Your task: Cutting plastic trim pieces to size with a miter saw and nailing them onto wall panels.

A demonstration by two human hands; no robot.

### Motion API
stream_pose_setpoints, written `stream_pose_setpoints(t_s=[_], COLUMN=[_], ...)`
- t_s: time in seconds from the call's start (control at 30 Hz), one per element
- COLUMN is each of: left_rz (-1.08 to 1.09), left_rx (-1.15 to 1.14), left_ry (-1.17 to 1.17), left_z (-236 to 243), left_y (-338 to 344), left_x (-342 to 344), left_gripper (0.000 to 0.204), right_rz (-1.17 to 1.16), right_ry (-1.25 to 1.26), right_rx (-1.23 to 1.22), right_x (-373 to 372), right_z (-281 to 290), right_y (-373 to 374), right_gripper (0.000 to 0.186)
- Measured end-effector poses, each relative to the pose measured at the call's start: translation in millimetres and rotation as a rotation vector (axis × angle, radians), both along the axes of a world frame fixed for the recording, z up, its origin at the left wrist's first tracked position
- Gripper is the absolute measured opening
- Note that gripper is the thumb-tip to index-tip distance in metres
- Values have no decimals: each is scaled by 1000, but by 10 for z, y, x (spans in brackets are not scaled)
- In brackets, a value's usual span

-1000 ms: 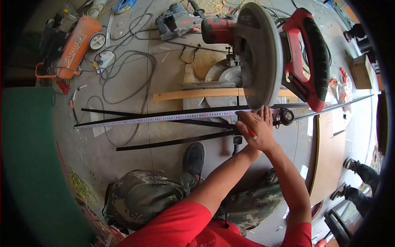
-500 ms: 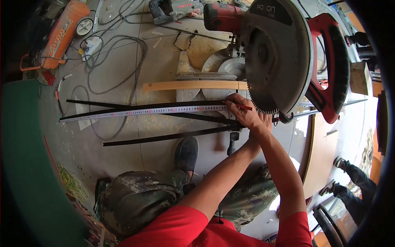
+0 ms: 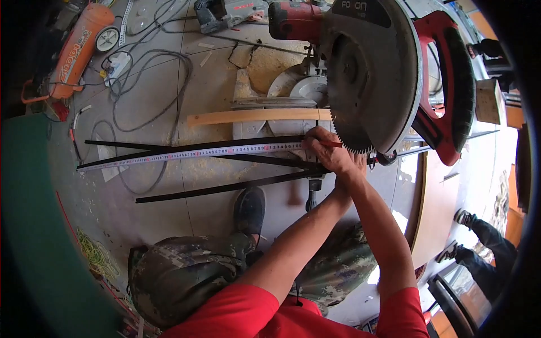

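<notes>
Measuring tape (image 3: 248,149) lies stretched above the floor before you, its flat white blade running along the near edge of a black strip (image 3: 248,142), seemingly so the printed scale can be read straight against it. Your right hand (image 3: 331,153) curls over the tape's right-hand stretch, fingers narrowed around a red pencil (image 3: 331,144) whose tip cannot be made out; the grip appears to steady tape and strip together. Your left hand (image 3: 359,161) reaches past with its wrist crossed beneath your right forearm, only some fingers showing, so what it holds cannot be told. Dark and rounded, the tape case (image 3: 386,159) sits just beyond it.

Slim, straight and dull-surfaced, more black strips (image 3: 225,186) fan out leftward, one crossing the measured piece in a narrow X.

Above your hands looms a mitre saw (image 3: 389,73), its smooth grey guard baring a blade (image 3: 344,127) of sharp, triangular teeth; the head looks raised, probably to leave room beneath. Pale and smooth, a wooden strip (image 3: 253,116) lies across the saw base (image 3: 248,130), near the fence that likely backs it.

Farther out, sawdust speckles the grey tiled floor (image 3: 163,221), and a cylindrical orange compressor (image 3: 81,53) rests on its wheel at upper left.
</notes>
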State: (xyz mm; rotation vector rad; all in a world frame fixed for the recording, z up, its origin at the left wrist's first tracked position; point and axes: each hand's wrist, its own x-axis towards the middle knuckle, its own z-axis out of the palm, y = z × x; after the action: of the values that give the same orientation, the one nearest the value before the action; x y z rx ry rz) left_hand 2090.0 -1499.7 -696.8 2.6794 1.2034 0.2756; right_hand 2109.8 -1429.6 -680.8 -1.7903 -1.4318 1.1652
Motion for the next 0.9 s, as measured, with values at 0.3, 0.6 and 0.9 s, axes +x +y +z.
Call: stream_pose_setpoints(t_s=[0.3,0.6,0.9], left_rz=[-20,-39,-67], left_rx=[39,69,99], left_ry=[60,118,178], left_z=[27,52,42], left_y=[32,45,58], left_x=[-42,-65,-110], left_gripper=[57,57,57], right_rz=[1,33,-24], right_ry=[25,98,85], right_rx=[-11,2,7], right_x=[-10,41,-3], right_z=[58,-41,21], right_y=[38,-3,25], right_gripper=[20,18,20])
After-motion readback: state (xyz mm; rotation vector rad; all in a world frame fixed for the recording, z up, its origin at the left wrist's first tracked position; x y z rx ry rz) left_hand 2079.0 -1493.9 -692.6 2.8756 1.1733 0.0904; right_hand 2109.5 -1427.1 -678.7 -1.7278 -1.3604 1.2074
